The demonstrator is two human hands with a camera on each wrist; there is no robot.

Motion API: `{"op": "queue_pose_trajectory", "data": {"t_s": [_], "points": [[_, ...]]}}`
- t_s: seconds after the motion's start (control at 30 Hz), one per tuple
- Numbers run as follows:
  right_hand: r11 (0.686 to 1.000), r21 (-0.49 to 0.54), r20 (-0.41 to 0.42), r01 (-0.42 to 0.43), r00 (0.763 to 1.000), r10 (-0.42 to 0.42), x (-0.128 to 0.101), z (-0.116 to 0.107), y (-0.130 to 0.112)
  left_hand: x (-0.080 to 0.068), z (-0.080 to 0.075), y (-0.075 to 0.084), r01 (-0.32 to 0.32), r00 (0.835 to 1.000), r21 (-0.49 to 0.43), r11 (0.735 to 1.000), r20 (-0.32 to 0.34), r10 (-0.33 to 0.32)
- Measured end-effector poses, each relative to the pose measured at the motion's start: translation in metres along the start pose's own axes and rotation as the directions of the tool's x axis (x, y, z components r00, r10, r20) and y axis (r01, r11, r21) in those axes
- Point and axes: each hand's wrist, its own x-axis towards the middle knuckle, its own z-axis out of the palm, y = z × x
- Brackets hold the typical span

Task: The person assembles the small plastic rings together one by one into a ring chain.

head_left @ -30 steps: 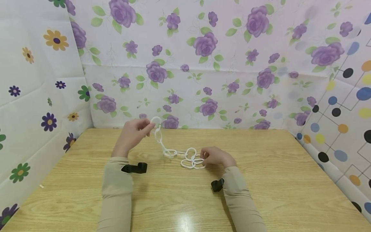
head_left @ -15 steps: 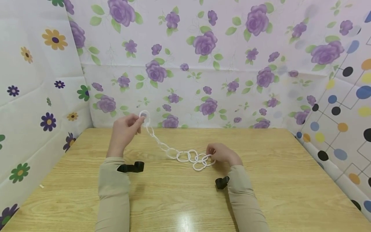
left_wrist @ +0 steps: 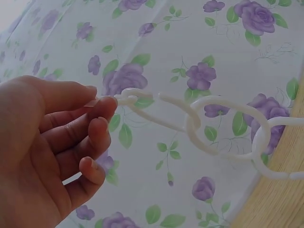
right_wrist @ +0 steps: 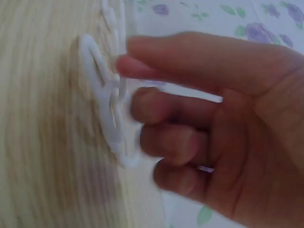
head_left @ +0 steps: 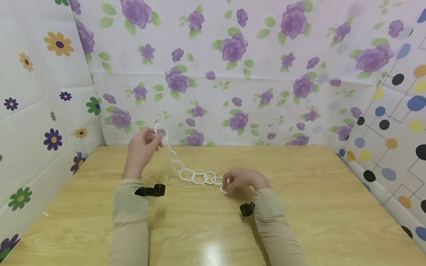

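A white plastic chain (head_left: 199,178) of oval links slants down from my left hand and lies partly on the table. My left hand (head_left: 141,150) pinches its end link (head_left: 161,129) between thumb and fingertips, raised above the table near its back edge. Several links hang off those fingertips in the left wrist view, with the other fingers loosely bent. Down at the chain's right end is my right hand (head_left: 244,178), fingers bent, covering some links. In the blurred right wrist view, its thumb and index tips meet beside a link (right_wrist: 109,114); whether they grip it is unclear.
Light wood table (head_left: 206,221) spans the front, with a flowered cloth (head_left: 213,92) behind it and patterned cloths at both sides. A tiny pale scrap (head_left: 46,214) lies at the far left. Each forearm wears a black wrist camera.
My left hand has moved left and up, drawing the chain out into a longer line. The right hand went right, then back left, and now covers the end links.
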Motion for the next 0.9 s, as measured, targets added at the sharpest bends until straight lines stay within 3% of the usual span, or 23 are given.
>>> {"op": "queue_pose_trajectory", "data": {"t_s": [0.07,0.13,0.27,0.4,0.53,0.73,0.9], "points": [[0.998,0.029,0.09,-0.053,0.995,0.05,-0.001,0.001,-0.001,0.0,-0.002,0.0,0.022,1.0,-0.009,1.0,0.01,-0.022],[0.994,0.043,0.127,-0.105,0.987,0.099,-0.003,0.002,0.001,-0.001,-0.005,-0.003,0.06,0.998,-0.007,0.998,0.019,-0.06],[0.989,0.043,0.086,-0.144,0.986,0.14,-0.01,0.001,0.013,-0.003,-0.012,-0.011,0.131,0.991,0.009,0.991,0.034,-0.131],[0.988,0.039,-0.03,-0.148,0.988,0.149,-0.02,-0.007,0.028,-0.003,-0.018,-0.019,0.168,0.985,-0.002,0.986,0.04,-0.167],[0.987,0.007,-0.183,-0.162,0.97,0.16,-0.031,-0.014,0.046,-0.004,-0.019,-0.026,0.208,0.976,-0.042,0.977,0.07,-0.205],[0.983,0.037,-0.367,-0.181,0.912,0.182,-0.045,-0.019,0.068,-0.003,-0.02,-0.037,0.283,0.948,-0.008,0.959,0.157,-0.278],[0.976,0.106,-0.475,-0.189,0.853,0.217,-0.055,-0.021,0.08,-0.002,-0.016,-0.048,0.322,0.918,0.038,0.946,0.232,-0.322]]}}
